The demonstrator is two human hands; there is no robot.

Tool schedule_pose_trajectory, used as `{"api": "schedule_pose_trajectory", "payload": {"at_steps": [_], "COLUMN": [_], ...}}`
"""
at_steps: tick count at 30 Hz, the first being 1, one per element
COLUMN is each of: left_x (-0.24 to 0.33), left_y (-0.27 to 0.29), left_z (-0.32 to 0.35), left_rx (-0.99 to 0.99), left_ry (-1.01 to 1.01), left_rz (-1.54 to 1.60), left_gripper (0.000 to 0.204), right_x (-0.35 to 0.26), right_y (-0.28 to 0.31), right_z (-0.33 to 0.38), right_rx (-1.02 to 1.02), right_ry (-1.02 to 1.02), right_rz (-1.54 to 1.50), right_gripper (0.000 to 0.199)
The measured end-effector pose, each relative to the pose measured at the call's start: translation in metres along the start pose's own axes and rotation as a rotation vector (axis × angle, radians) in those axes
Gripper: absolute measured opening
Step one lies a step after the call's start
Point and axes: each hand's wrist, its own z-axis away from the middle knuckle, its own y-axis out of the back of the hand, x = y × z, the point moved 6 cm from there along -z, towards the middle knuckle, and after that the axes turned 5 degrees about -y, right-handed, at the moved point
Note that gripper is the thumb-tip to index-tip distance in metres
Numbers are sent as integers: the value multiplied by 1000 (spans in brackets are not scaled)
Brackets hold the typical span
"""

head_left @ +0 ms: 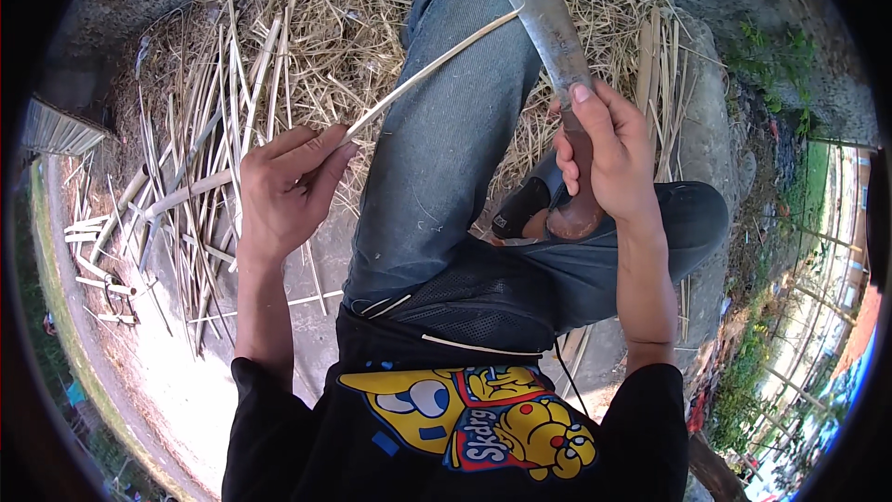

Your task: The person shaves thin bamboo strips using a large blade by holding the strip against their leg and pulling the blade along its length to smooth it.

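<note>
A thin pale strip of split bamboo (437, 63) is pinched in my left hand (290, 181), its fingers closed near one end. The strip slants up to the right across my raised knee, and its far tip meets the edge of a machete blade (537, 9). A fine curled shaving shows at that contact. My right hand (609, 144) wraps round the machete's brown wooden handle (578, 186), thumb laid against the base of the blade. The blade points up and away, its tip cut off by the upper rim of the picture.
Dry shavings (344, 19) cover the ground ahead. Several bamboo strips (218, 130) lie in a loose pile on the left, with cut bamboo pieces (107, 284) beyond. More strips (664, 84) lie at the right by a stone edge (711, 121). A loose strip (483, 346) rests on my lap.
</note>
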Motion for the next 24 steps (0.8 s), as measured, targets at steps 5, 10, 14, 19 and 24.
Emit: {"api": "schedule_pose_trajectory", "payload": {"at_steps": [5, 10, 14, 19, 24], "left_x": [0, 6, 3, 8, 10], "left_y": [-3, -5, -3, -2, -2], "left_z": [-5, -10, -7, -9, -7], "left_rx": [-6, 18, 9, 51, 83], "left_ry": [8, -66, -20, -87, -118], "left_rz": [20, -43, -30, -109, -147], "left_gripper": [14, 15, 15, 16, 17], "right_x": [-2, 11, 5, 2, 11], "right_y": [3, -28, -17, -2, -31], "right_z": [-3, 12, 2, -3, 12], "right_rx": [40, -156, -41, 36, -158], "right_ry": [25, -85, -14, 19, -37], "right_rz": [-62, -2, -19, -77, 32], "right_gripper": [38, 36, 38, 36, 36]}}
